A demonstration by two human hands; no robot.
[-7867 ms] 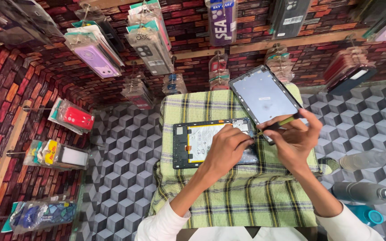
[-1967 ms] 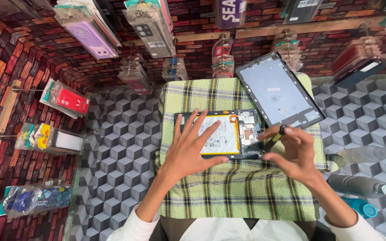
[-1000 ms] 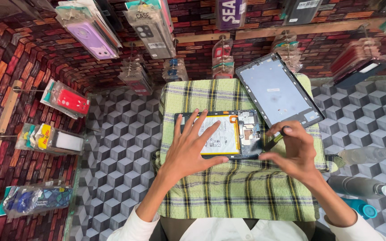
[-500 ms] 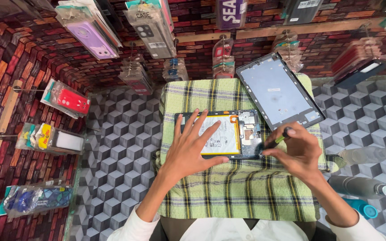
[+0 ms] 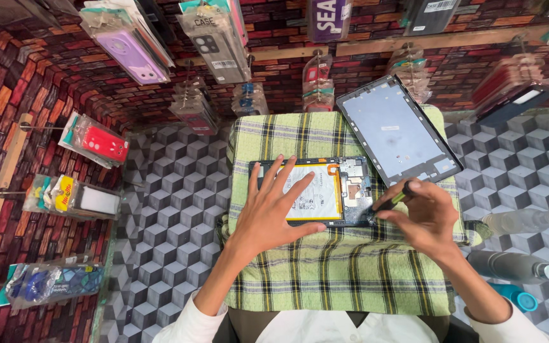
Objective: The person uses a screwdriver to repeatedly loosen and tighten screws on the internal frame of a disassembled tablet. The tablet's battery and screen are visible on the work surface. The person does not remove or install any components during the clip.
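The opened tablet (image 5: pixel 316 192) lies flat on the green plaid cloth (image 5: pixel 325 273), its long axis running from nine to three o'clock, the white battery and circuit board facing up. The left hand (image 5: pixel 273 213) rests palm down on the tablet's nine o'clock half, fingers spread and pointing toward twelve to one o'clock. The right hand (image 5: pixel 424 216), at the tablet's three o'clock end, pinches a small screwdriver (image 5: pixel 390 203) with curled fingers, its tip at the tablet's four o'clock corner. The detached back cover (image 5: pixel 396 129) lies tilted at one o'clock, just beside the tablet. Clear bottles (image 5: pixel 522 222) lie at three to four o'clock on the cube-patterned counter (image 5: pixel 160 228).
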